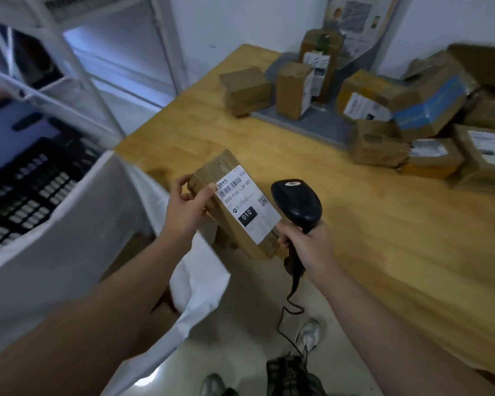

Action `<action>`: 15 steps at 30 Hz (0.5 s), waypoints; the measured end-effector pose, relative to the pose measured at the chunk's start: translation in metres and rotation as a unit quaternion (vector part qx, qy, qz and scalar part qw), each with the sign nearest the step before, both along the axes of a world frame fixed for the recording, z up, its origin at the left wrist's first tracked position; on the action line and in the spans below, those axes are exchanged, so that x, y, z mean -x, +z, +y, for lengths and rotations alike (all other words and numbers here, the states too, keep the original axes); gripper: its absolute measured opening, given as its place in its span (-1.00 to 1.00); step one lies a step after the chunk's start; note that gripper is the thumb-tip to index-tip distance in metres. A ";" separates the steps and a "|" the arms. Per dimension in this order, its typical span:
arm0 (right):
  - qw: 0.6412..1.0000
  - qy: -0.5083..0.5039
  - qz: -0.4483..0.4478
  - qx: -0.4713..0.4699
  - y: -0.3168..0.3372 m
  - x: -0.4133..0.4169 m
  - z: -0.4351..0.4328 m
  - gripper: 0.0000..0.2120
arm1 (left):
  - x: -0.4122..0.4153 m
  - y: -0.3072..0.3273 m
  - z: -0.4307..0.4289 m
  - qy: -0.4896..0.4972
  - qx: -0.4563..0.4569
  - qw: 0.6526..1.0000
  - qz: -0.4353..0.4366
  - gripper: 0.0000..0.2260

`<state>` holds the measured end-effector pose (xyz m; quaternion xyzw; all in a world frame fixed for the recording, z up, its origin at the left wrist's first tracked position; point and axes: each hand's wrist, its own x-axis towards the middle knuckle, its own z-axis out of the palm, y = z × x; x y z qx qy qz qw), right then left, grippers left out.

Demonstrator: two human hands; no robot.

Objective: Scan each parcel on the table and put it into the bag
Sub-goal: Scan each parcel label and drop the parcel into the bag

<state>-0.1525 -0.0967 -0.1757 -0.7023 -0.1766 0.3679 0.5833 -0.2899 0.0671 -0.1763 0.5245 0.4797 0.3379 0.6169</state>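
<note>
Now the left hand (183,207) pinches a parcel (235,207) by its top edge, label up, above the table (383,252) edge. The right hand (306,244), fist closed, grips a scanner (297,204) just beside the label. Scanning is under way; next, lowering the parcel into the white bag (200,284) below. Both forearms reach forward, wrists bent inward.
</note>
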 end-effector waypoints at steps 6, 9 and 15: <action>0.990 0.125 -0.054 0.036 -0.022 0.092 0.031 -0.81 | 0.131 -0.032 0.009 0.085 -0.006 0.996 0.031 -0.56; 0.973 0.195 -0.083 0.086 -0.038 0.119 0.047 -0.87 | 0.175 -0.049 0.011 0.127 -0.036 0.986 0.098 -0.49; 0.918 0.281 -0.215 0.179 -0.087 0.151 0.093 -0.85 | 0.230 -0.106 0.017 0.171 -0.001 0.954 0.247 -0.30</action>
